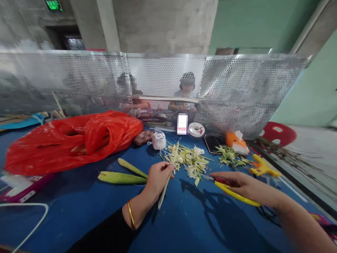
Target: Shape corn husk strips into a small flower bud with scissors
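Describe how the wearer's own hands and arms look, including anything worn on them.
The left hand is ungloved, with a plain gold-coloured bangle near the wrist and a black sleeve above it. The right hand is also ungloved, with no bangle or sleeve in view.

Even, moderately bright indoor light covers my blue tabletop (184, 232). It seems to come from above and ahead: at 5 o'clock a dark shadow (223, 214) of my right hand (240, 182) and its yellow-handled tool (237, 195) spreads toward me. Glossy highlights streak the red plastic bag (47, 147) at 9 o'clock. Near the centre, an upright rectangle (182, 121) is blown out to white. A green sign (53, 5) glows at 10 o'clock. Pixelated patches cover heads beyond the perforated screen (163, 66). Wide-angle distortion stretches my right forearm (302, 218) at 4 o'clock; the outer edges look smeared.
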{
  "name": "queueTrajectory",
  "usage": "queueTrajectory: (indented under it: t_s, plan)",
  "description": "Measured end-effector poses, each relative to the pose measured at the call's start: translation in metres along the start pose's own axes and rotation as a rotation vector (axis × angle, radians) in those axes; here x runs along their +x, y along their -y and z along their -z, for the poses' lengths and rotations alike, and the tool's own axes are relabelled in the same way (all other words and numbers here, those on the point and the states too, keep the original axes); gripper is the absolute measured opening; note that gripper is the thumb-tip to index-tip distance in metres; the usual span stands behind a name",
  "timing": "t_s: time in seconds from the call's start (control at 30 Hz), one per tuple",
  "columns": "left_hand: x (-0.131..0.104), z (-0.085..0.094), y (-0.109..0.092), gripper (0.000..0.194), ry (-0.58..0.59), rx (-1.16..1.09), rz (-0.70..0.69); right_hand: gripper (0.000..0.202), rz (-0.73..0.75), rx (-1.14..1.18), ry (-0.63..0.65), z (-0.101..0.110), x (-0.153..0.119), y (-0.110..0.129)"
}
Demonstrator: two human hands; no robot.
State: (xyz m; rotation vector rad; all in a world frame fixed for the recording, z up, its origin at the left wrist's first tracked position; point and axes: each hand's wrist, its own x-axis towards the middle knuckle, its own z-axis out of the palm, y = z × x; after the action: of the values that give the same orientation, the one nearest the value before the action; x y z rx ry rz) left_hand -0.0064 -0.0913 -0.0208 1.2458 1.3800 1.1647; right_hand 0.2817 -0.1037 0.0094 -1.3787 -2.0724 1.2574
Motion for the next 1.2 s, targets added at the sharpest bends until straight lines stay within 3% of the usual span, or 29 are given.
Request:
queueTrajectory:
  t_s: [0.13,0.23,0.33,0.47,0.53,0.6,0.73,0.97,1.2]
  plan:
    - [0.004,0.004,0.002,0.023,-0.052,0.139,-0.085,0.064,-0.103,0.305,-0.086,-0.003,0.004,-0.004]
    - [0.005,0.006,0.003,0.024,-0.065,0.204,-0.119,0.065,-0.085,0.329,-0.160,-0.017,0.017,-0.006]
    - [0.005,0.006,0.004,0.026,-0.065,0.241,-0.130,0.052,0.041,0.060,-0.295,-0.034,0.030,-0.007]
    - [0.004,0.004,0.006,0.027,-0.051,0.269,-0.136,0.047,-0.021,-0.573,-0.528,-0.050,0.037,-0.004]
    - [0.003,0.003,0.006,0.027,-0.039,0.280,-0.140,0.049,-0.014,-0.727,-0.522,-0.054,0.036,-0.001]
    - [0.002,0.002,0.005,0.026,-0.031,0.294,-0.144,0.054,0.000,-0.740,-0.469,-0.054,0.033,0.004]
    - [0.000,0.003,0.002,0.027,-0.035,0.338,-0.161,0.062,-0.072,-0.624,-0.419,-0.049,0.030,0.007]
    - [-0.003,0.006,-0.002,0.025,-0.075,0.474,-0.233,0.060,0.016,0.001,-0.339,-0.036,0.030,-0.002]
    - [-0.008,0.003,-0.001,0.019,-0.029,0.552,-0.320,0.059,0.013,0.192,-0.308,-0.038,0.030,0.003]
